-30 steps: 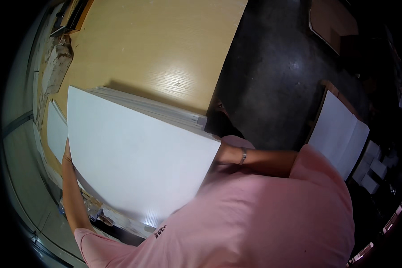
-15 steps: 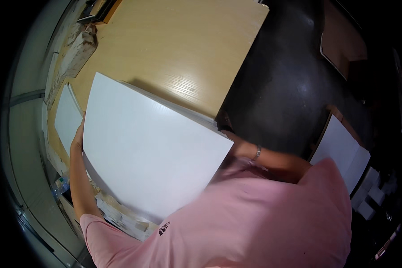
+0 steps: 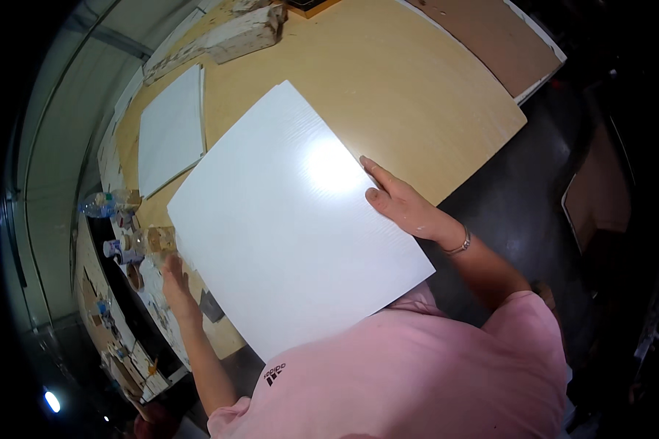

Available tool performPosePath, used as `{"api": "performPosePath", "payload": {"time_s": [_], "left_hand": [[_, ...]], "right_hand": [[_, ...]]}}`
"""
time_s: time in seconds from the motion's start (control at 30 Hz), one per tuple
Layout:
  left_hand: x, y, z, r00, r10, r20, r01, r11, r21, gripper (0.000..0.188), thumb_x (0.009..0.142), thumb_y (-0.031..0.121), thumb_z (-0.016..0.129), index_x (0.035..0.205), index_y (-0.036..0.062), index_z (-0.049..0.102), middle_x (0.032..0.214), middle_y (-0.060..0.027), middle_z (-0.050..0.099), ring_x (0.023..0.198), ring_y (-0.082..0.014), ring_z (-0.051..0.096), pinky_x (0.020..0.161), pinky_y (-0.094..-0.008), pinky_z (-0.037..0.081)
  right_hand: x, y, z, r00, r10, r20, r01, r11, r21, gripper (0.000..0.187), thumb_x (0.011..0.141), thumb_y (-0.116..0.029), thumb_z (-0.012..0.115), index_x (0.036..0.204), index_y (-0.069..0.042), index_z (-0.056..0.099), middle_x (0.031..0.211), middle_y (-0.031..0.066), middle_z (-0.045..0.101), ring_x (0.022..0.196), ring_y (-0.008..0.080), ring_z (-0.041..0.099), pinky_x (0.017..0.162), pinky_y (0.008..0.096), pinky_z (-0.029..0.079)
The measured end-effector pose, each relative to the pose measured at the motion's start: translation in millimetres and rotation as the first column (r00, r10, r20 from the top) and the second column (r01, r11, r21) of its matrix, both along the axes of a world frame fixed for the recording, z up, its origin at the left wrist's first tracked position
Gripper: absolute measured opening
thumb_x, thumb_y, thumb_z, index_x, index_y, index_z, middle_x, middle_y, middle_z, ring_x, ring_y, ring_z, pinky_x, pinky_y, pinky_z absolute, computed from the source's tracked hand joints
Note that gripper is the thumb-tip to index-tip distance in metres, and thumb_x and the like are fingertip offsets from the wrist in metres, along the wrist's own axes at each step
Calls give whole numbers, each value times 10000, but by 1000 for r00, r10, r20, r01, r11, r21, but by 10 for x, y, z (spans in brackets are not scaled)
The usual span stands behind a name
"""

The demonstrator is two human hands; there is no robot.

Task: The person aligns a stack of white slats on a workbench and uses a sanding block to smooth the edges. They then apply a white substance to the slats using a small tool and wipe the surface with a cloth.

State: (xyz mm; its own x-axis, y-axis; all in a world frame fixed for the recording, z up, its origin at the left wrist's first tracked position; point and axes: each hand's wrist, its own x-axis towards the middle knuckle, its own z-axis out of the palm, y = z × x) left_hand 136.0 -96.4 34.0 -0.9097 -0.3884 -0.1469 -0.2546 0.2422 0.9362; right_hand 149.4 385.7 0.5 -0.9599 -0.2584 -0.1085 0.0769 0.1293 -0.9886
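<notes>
Two-handed, gently steady the glossy white rectangular panel [image 3: 300, 219] between right hand [image 3: 408, 208], open along its edge, and empty, open left hand [image 3: 177, 284].

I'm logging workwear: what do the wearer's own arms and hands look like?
The sleeves are short and pink, part of a T-shirt with a small black chest print. The left hand and right hand are gloveless; a slim silver-toned wristband shows on the right only.

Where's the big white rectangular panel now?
The big white rectangular panel sits centrally in the head view, the left hand to its left, the right hand at its right edge.
</notes>
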Motion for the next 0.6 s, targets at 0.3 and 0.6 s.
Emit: {"api": "performPosePath", "payload": {"time_s": [0.3,0.6], "left_hand": [[164,547,-143,988,-140,-65,150,972,181,509,1050,144,453,1501,-49,318,1486,-143,438,1350,-208,423,1149,-325,296],[281,388,-408,989,-47,-137,132,688,714,545,1086,386,363,1481,12,403,1423,-85,519,1279,-193,500,1071,-313,391]], "right_hand": [[-568,-291,-53,999,52,11,-52,998,20,724,1033,-334,485,1500,135,191,1563,295,281,1480,354,252,1204,377,212],[-627,-149,-287,934,68,351,90,905,-415,602,1080,-418,345,1523,-11,320,1469,115,466,1322,195,457,1107,333,377]]}}
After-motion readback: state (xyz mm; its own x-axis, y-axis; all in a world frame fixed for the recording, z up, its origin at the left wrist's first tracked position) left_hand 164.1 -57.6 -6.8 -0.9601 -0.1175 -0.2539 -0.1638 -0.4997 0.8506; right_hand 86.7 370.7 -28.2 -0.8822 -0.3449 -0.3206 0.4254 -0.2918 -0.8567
